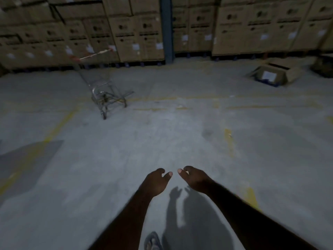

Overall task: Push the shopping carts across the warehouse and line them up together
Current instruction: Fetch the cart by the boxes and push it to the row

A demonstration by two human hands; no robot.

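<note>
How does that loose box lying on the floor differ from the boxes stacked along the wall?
The loose box sits alone on the open floor, tilted, with its top flaps open. The stacked boxes stand upright and closed, packed tightly in rows on dark pallets. The loose box looks smaller than the stacked ones. Both are brown cardboard with a white label on the side.

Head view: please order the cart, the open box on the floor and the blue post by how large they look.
1. cart
2. blue post and box: look alike, not ranked.
The box lies farther off than the cart, so true sizes stay unsure.
</note>
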